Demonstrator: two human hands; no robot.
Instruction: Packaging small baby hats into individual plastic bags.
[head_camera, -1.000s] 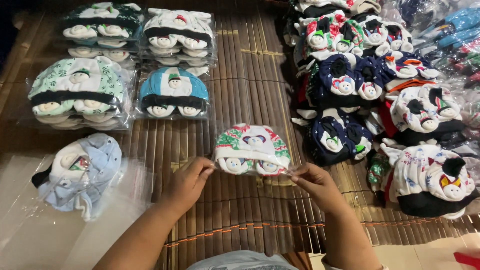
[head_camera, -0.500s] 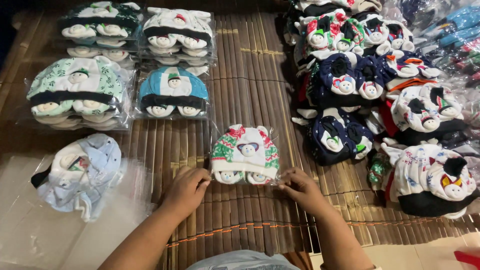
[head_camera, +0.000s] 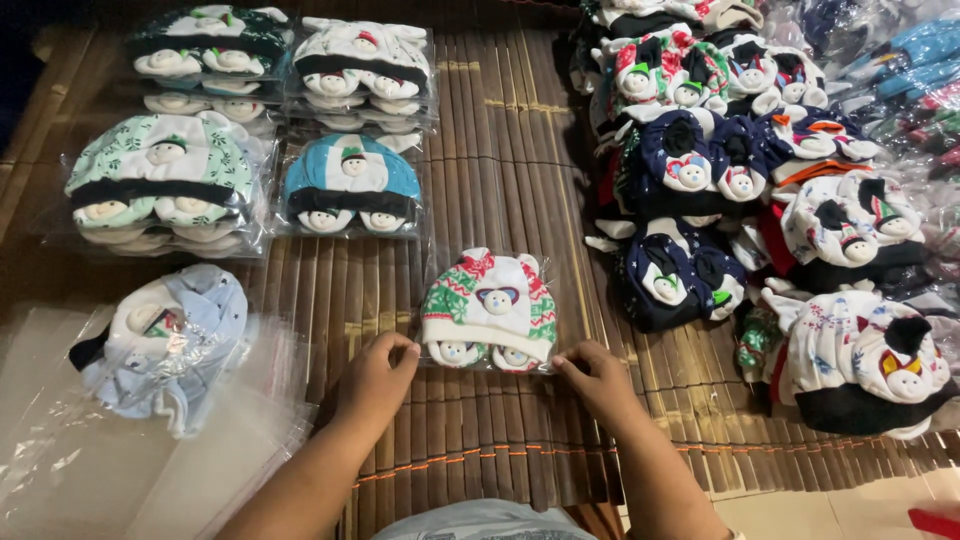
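A clear plastic bag with a white, red and green baby hat set (head_camera: 490, 310) lies flat on the brown bamboo mat (head_camera: 500, 130). My left hand (head_camera: 375, 375) pinches the bag's lower left corner. My right hand (head_camera: 598, 375) presses its lower right corner. Both hands rest on the mat at the bag's near edge.
Bagged hat sets lie in stacks at the back left: mint (head_camera: 155, 180), blue (head_camera: 350, 185), white (head_camera: 360, 65) and dark green (head_camera: 205, 45). A light blue set (head_camera: 165, 340) lies on a pile of clear bags (head_camera: 120, 440) at left. Unbagged hats (head_camera: 760, 180) are heaped at right.
The bagged hat set came down from between my raised hands and now lies flat on the mat. Both hands moved toward its near corners.
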